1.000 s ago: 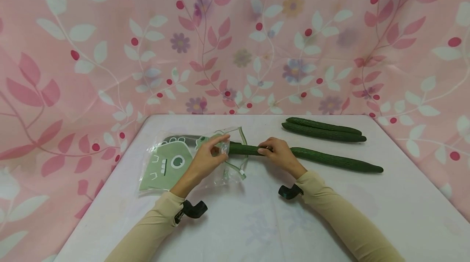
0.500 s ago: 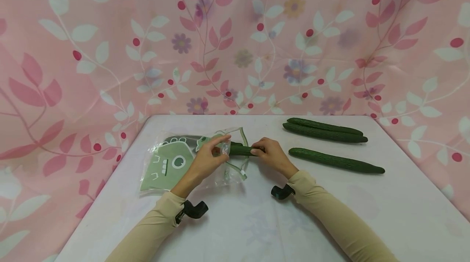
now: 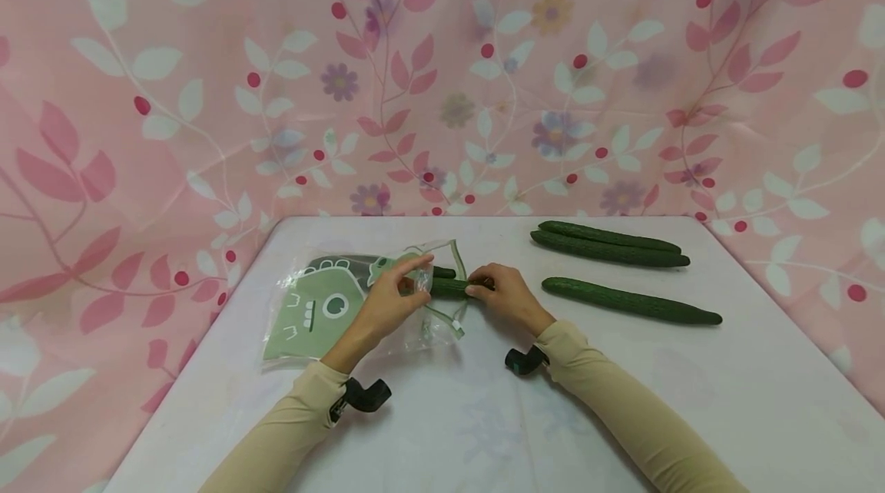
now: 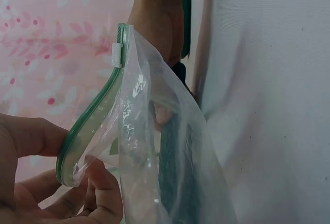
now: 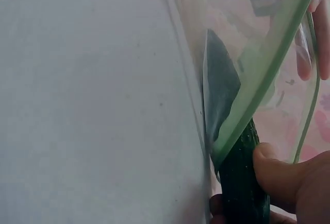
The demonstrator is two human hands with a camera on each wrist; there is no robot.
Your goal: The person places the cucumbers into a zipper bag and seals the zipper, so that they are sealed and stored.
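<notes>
My left hand [image 3: 383, 302] pinches the mouth of a clear zip bag [image 4: 142, 131] with a green monster print; its green zip edge [image 4: 85, 118] stands spread apart, with a white slider [image 4: 117, 55]. The right hand [image 3: 510, 298] grips a dark green cucumber [image 5: 241, 180] by its outer end, thumb on one side. This cucumber's front part lies inside the bag, seen blurred through the plastic. Beside it at the mouth shows another dark green end [image 3: 444, 272], most of it hidden in the bag.
Two cucumbers [image 3: 608, 249] lie side by side at the back right of the white table [image 3: 484, 416]. One single cucumber [image 3: 632, 301] lies in front of them, right of my right hand. A pink floral curtain [image 3: 442, 94] hangs behind the table.
My right hand has moved left, pushing the cucumber farther into the bag. The left hand stays in place at the mouth. The cucumbers on the right have not moved.
</notes>
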